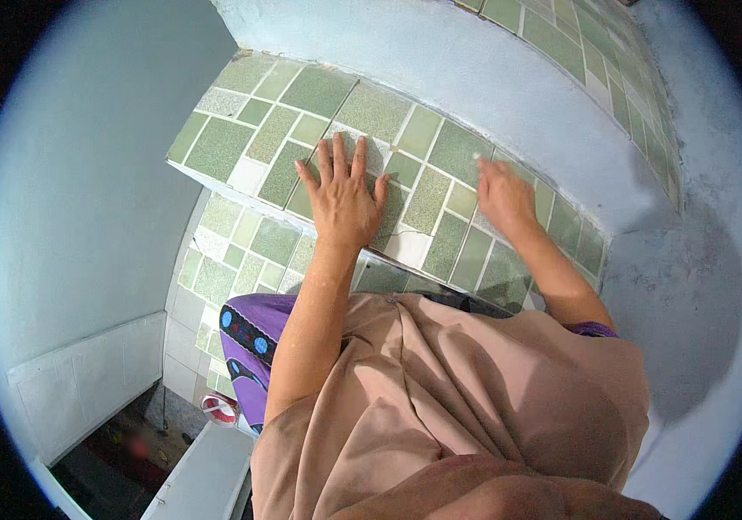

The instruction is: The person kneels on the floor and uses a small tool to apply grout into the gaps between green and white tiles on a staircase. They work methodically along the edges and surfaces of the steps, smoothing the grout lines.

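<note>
Spread fingers, clamped on nothing: so the left hand (343,206) rests on the tiled stair step (451,238). The right hand (506,196) has its fingers curled together near the far edge of the same step; whether they pinch something small I cannot tell. To work this surface well, I think, the left palm should bear weight steadily, while the right fingertips press lightly and evenly, with care around the thin crack-like line at the whitish tile (409,249) just right of the left wrist. The step lies before the person, between a lower tiled step (231,250) at near left and a pale blue riser (440,65) on the far side. Its rectangular tiles look speckled, in several greens, divided by light joints.
</note>
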`<control>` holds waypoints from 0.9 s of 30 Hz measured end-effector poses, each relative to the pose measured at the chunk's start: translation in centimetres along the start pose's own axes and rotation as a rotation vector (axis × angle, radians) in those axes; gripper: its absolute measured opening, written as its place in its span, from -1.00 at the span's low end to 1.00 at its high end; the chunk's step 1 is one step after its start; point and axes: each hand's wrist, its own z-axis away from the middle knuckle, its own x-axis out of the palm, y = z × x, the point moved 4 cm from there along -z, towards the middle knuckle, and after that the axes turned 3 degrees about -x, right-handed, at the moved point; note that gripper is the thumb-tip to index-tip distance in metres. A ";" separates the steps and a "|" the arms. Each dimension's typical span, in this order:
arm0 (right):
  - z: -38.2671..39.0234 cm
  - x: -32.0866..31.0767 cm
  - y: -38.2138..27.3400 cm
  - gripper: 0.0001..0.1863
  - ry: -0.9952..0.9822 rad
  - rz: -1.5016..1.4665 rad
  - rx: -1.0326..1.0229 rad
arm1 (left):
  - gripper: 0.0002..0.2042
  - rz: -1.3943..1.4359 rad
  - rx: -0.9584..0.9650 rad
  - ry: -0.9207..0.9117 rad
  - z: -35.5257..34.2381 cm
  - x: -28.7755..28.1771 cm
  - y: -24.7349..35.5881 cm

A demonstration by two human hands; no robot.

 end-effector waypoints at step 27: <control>1.0 0.6 0.6 -0.59 0.072 0.005 0.049 | -0.40 0.014 0.003 0.012 0.2 -0.1 0.1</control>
